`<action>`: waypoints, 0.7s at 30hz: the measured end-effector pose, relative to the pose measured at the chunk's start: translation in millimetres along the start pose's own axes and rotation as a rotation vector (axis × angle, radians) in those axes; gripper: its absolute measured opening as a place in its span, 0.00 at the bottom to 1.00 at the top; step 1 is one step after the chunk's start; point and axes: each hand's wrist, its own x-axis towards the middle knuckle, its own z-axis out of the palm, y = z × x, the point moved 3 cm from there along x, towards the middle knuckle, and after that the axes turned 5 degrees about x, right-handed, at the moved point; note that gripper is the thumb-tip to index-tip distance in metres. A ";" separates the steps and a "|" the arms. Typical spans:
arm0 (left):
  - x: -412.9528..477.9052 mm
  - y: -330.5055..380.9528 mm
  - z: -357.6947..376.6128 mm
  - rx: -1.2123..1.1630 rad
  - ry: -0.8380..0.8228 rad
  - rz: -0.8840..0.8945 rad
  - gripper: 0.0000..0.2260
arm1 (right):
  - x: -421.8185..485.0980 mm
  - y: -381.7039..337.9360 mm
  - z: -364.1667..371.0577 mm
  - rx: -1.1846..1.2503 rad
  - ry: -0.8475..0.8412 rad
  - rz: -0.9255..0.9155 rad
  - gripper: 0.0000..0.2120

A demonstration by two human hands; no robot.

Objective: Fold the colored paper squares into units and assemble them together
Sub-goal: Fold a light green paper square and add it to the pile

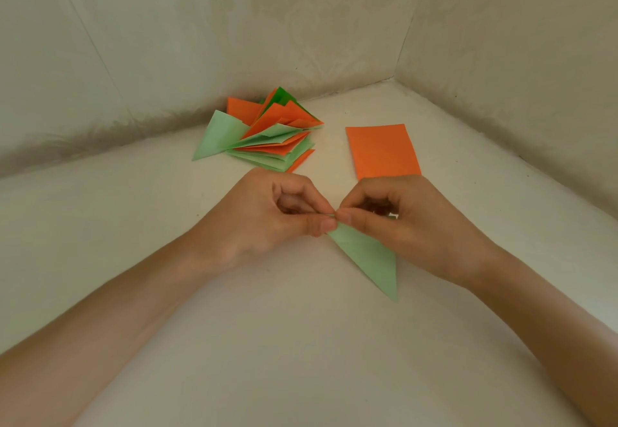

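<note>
a pale cream surface [294,353] runs back to a corner where two walls [174,41] meet. close to the far edge lies a loose pile of folded units [267,139], orange and green, fanned over one another. to its right, apart from it, an orange sheet [381,149] lies flat. nearer the front, a pale green folded piece [368,256] seems to rest its long point on the surface, though the contact is hard to judge.

Looks like a home, a room corner: cream surface [167,212] meets two walls [160,41] with faded floral-pattern covering. Craft paper lies on it: folded pile [267,140], orange sheet [381,150]. Plain hobby setup.
</note>
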 end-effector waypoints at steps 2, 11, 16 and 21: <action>1.2 -0.3 0.0 0.006 0.006 -0.017 0.06 | 0.1 -1.0 0.6 -0.076 0.009 -0.026 0.04; 2.1 -1.4 -16.6 0.023 -0.003 -0.082 0.04 | 3.3 4.6 -17.8 0.059 0.067 0.083 0.06; 3.1 -0.3 -19.0 0.012 -0.001 -0.073 0.04 | 4.3 6.8 -17.2 0.209 0.058 0.099 0.06; 3.6 -0.1 -22.3 -0.023 0.048 -0.056 0.06 | 4.7 7.0 -15.8 0.216 0.115 0.100 0.07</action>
